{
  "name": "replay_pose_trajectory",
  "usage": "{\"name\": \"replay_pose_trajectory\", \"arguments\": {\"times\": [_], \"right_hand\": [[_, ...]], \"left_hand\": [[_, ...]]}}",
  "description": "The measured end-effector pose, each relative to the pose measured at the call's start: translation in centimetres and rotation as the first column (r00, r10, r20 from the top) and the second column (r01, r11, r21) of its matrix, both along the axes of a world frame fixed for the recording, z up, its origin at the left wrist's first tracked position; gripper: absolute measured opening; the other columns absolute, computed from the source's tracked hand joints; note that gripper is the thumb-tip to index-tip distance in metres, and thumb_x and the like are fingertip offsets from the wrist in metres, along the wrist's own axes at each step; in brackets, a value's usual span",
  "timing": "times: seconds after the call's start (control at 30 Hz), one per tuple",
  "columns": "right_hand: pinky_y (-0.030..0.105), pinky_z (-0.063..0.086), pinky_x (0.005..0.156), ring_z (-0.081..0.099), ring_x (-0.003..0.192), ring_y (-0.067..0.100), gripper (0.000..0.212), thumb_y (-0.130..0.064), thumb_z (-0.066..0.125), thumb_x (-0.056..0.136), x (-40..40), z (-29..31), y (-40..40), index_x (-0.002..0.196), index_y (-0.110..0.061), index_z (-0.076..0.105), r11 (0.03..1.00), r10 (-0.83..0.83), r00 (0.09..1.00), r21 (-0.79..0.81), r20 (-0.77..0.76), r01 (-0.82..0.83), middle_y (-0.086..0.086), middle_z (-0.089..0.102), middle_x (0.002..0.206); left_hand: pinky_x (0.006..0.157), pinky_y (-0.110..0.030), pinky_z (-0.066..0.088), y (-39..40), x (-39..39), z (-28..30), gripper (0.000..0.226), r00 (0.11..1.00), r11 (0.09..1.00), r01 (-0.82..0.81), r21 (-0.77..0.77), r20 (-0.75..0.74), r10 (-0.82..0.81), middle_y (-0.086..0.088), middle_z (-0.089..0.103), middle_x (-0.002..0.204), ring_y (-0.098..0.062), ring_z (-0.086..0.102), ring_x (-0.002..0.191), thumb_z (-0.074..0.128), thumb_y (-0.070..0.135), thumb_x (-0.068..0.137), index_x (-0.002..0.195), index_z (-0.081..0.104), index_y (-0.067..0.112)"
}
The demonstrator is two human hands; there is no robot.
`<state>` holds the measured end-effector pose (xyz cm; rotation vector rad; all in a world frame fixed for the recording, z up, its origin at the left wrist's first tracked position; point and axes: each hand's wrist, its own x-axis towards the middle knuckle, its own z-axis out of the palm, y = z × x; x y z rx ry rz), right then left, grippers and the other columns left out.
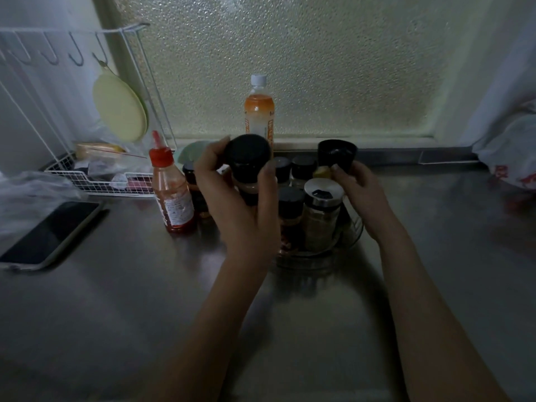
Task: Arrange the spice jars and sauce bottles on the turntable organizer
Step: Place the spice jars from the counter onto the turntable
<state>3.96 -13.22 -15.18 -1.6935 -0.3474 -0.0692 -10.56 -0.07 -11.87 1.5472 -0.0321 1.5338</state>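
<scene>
At the frame's centre, the left hand (235,198) gripped a black-capped jar (248,163) above the turntable (319,253); the right hand (358,188) pinched a black cap (337,155).

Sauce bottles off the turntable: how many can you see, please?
2: a red bottle left of the turntable, an orange bottle behind it. Others may be hidden.
</scene>
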Motion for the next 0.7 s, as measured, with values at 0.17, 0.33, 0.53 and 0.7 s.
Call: {"name": "replay_pose_trajectory", "arguments": {"times": [0.17, 0.33, 0.53, 0.7], "right_hand": [[0.001, 0.037, 0.083, 0.052, 0.101, -0.008, 0.033, -0.029, 0.045, 0.099, -2.0, 2.0, -0.1, 0.127, -0.014, 0.051, 0.963, -0.251, 0.946, 0.151, 0.206, 0.223, -0.006, 0.053, 0.114], [0.043, 0.046, 0.081, 0.057, 0.087, 0.012, 0.014, -0.036, 0.057, 0.084, -5.6, 4.2, 0.8, 0.093, -0.026, 0.057, 0.986, -0.159, 0.709, 0.07, 0.687, 0.154, -0.015, 0.056, 0.083], [0.045, 0.036, 0.096, 0.061, 0.095, 0.017, 0.036, -0.051, 0.054, 0.077, -7.9, 3.5, 3.7, 0.09, -0.02, 0.068, 0.87, 0.301, 0.627, -0.476, 0.718, 0.127, -0.007, 0.07, 0.093], [0.035, 0.039, 0.093, 0.058, 0.096, 0.012, 0.035, -0.049, 0.057, 0.073, -8.1, 3.7, 3.9, 0.092, -0.021, 0.065, 0.917, 0.279, 0.696, -0.398, 0.662, 0.012, -0.017, 0.063, 0.09]], "left_hand": [[0.093, -0.014, 0.039, -0.4, 0.2, -0.1, 0.045, 0.998, 0.998, 0.065, 0.001, -0.019, -0.065, -0.005, 0.045, 0.112, -0.012, 0.048, 0.104, 0.053, 0.017, 0.086, 0.121, 0.04, -0.008], [0.1, -0.033, 0.043, -0.1, 0.3, 0.0, 0.05, 0.992, 0.992, 0.109, -0.058, -0.065, -0.112, -0.016, 0.047, 0.122, -0.026, 0.049, 0.114, 0.049, 0.02, 0.088, 0.13, 0.038, -0.006], [0.097, -0.032, 0.043, 0.2, 0.7, 0.0, 0.041, 0.988, 0.987, 0.14, -0.081, -0.056, -0.144, -0.007, 0.048, 0.116, -0.021, 0.05, 0.11, 0.042, 0.021, 0.089, 0.122, 0.041, -0.002], [0.098, -0.022, 0.04, 0.2, 0.9, 0.0, 0.039, 0.979, 0.982, 0.186, -0.028, -0.082, -0.188, 0.004, 0.047, 0.117, -0.004, 0.048, 0.113, 0.043, 0.022, 0.091, 0.124, 0.04, 0.002]]}}
